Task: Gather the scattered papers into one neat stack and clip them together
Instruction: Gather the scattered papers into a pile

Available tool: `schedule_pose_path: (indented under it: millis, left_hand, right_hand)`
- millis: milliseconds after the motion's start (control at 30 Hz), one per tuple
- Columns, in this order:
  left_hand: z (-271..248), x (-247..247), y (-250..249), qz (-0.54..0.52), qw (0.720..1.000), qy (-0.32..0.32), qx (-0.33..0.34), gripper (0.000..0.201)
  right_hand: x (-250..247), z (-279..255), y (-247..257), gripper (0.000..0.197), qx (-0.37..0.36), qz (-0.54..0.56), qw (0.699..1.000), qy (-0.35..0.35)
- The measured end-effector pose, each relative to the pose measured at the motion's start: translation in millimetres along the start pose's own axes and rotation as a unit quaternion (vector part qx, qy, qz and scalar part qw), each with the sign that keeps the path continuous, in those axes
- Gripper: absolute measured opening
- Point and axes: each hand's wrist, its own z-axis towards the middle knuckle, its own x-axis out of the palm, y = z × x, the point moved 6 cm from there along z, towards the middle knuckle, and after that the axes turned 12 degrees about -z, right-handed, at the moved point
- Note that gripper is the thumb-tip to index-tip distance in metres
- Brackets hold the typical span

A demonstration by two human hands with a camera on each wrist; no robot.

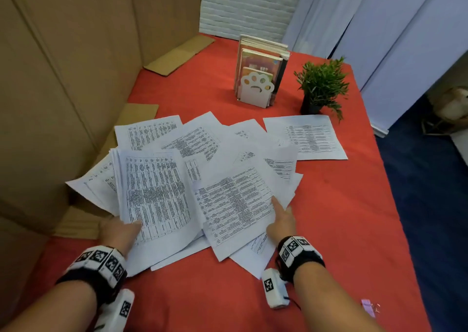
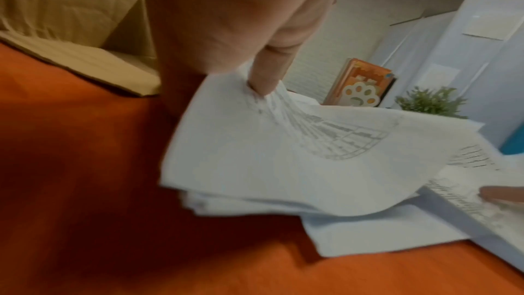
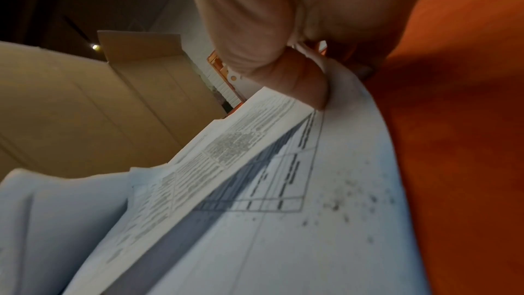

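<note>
Printed sheets [image 1: 202, 144] lie fanned and overlapping on the red tablecloth [image 1: 342, 217]. My left hand [image 1: 126, 226] grips a lifted bundle of sheets [image 1: 154, 195] by its near edge; in the left wrist view the thumb [image 2: 263, 80] presses down on that bundle [image 2: 283, 154]. My right hand [image 1: 277, 210] pinches the right edge of a printed sheet [image 1: 235, 205] beside the bundle; the right wrist view shows the thumb [image 3: 300, 84] on top of the sheet [image 3: 326, 187]. One sheet [image 1: 306, 136] lies apart at the far right. A small purple clip [image 1: 368, 307] lies near the table's front right edge.
A paw-shaped white bookend with books [image 1: 257, 88] and a potted plant [image 1: 321, 86] stand behind the papers. Cardboard walls [image 1: 63, 78] close the left side, with flaps lying on the cloth. The table's right edge drops to dark blue floor [image 1: 430, 205].
</note>
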Motion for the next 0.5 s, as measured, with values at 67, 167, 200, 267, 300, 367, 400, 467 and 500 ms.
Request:
schedule_pose_path:
  millis: [67,167,200,267,300,367,400,467,500]
  left_hand:
    - [-10.1,-4.7,-8.4,0.048,0.997,-0.038,0.047,0.035]
    - [-29.3,-6.2,-33.7,0.088,0.985,-0.071,0.128,0.041]
    - [-36.8,-4.0,-42.6,0.083,0.984,-0.064,0.147,0.041]
    - [-55.2,-1.3,-64.7,0.078,0.976,-0.061,0.192,0.029]
    - [-66.3,-1.2,-76.7,0.070,0.972,-0.064,0.213,0.020]
    - [-88.2,-0.5,-99.0,0.042,0.963,-0.067,0.258,0.012]
    - [-96.1,0.4,-107.8,0.021,0.959,-0.063,0.276,0.014]
    - [-108.6,4.3,-123.2,-0.031,0.952,-0.057,0.298,0.013]
    - [-113.2,9.0,-130.2,-0.056,0.949,-0.050,0.305,0.010]
  right_hand:
    - [-9.4,-13.3,2.0,0.081,0.049,-0.059,0.996,-0.039]
    - [-28.0,-29.7,17.8,0.086,0.044,-0.105,0.985,-0.127]
    - [-31.0,-33.4,23.9,0.084,0.024,-0.110,0.984,-0.137]
    - [-29.8,-37.7,36.4,0.076,-0.028,-0.105,0.987,-0.121]
    - [-25.3,-39.1,42.3,0.074,-0.059,-0.082,0.990,-0.094]
    - [-12.2,-45.5,52.6,0.075,-0.108,0.034,0.994,-0.005]
    - [-6.4,-49.9,56.3,0.076,-0.118,0.104,0.987,0.040]
    - [-0.2,-58.0,61.9,0.078,-0.125,0.202,0.966,0.098]
    - [0.8,-60.8,64.4,0.078,-0.123,0.236,0.957,0.114]
